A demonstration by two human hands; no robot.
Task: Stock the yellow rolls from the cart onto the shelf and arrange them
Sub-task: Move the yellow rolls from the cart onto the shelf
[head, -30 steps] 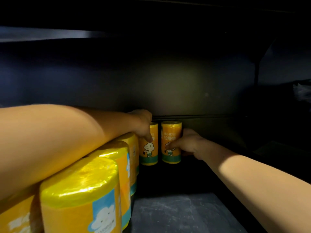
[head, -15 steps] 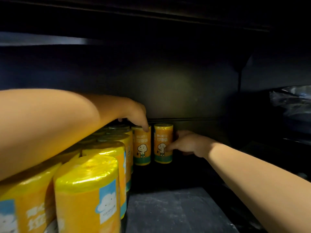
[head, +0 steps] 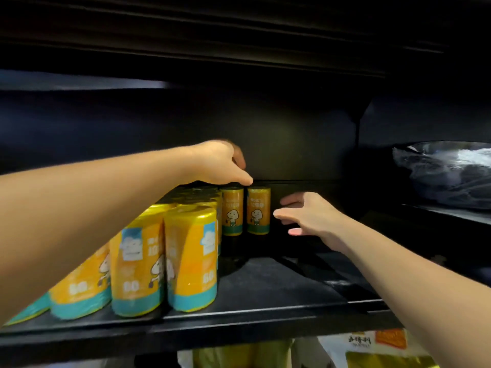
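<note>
**Shelf stocking: hand states and roll positions**

Head view. The yellow rolls (head: 191, 261) stand upright in rows on the left part of the dark shelf (head: 265, 301). Two further rolls stand side by side at the back: the rear left roll (head: 232, 211) and the rear right roll (head: 258, 209). The left hand (head: 223, 163) hovers just above these two, fingers angled down, holding nothing; contact cannot be confirmed. The right hand (head: 310, 216) is just beside the rear right roll, fingers spread wide and straight, holding nothing. A dark bag (head: 446, 173) lies on the neighbouring shelf to the right
</note>
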